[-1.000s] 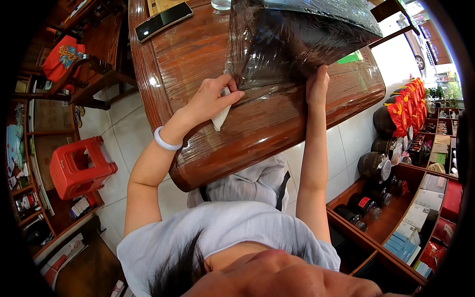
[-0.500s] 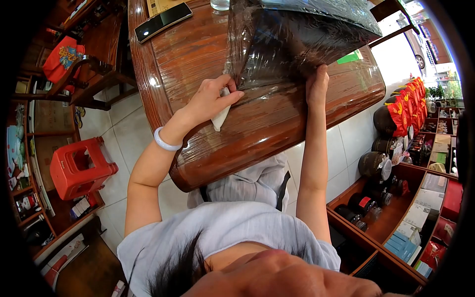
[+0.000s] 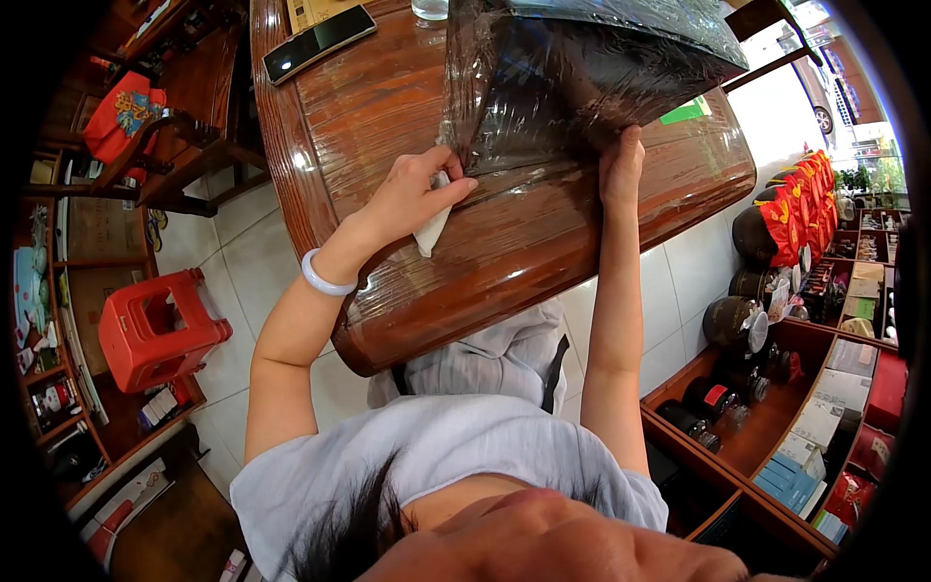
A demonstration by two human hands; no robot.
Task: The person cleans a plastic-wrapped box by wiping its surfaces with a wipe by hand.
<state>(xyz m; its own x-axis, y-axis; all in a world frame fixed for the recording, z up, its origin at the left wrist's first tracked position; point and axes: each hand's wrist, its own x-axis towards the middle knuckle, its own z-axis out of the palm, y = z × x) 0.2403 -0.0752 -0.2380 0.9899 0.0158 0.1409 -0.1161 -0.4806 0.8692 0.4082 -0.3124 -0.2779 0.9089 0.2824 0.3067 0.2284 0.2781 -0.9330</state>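
A large black box (image 3: pixel 572 82) wrapped in clear, wrinkled plastic film lies on the glossy brown wooden table (image 3: pixel 456 262). My left hand (image 3: pixel 419 194), with a pale bangle on the wrist, is closed on a folded white cloth or tissue (image 3: pixel 433 233) beside the box's near left corner. Its fingertips meet at the film's edge there; whether they also pinch the film I cannot make out. At the near right edge of the box is my right hand (image 3: pixel 622 173), thumb up along the side and the other fingers mostly hidden, gripping that edge.
A phone (image 3: pixel 320 45) and a glass (image 3: pixel 431 9) are at the table's far left. Under the box's right side shows a green piece (image 3: pixel 686 111). A red plastic stool (image 3: pixel 163 330) stands left; shelves with jars and boxes (image 3: pixel 795 436) line the right.
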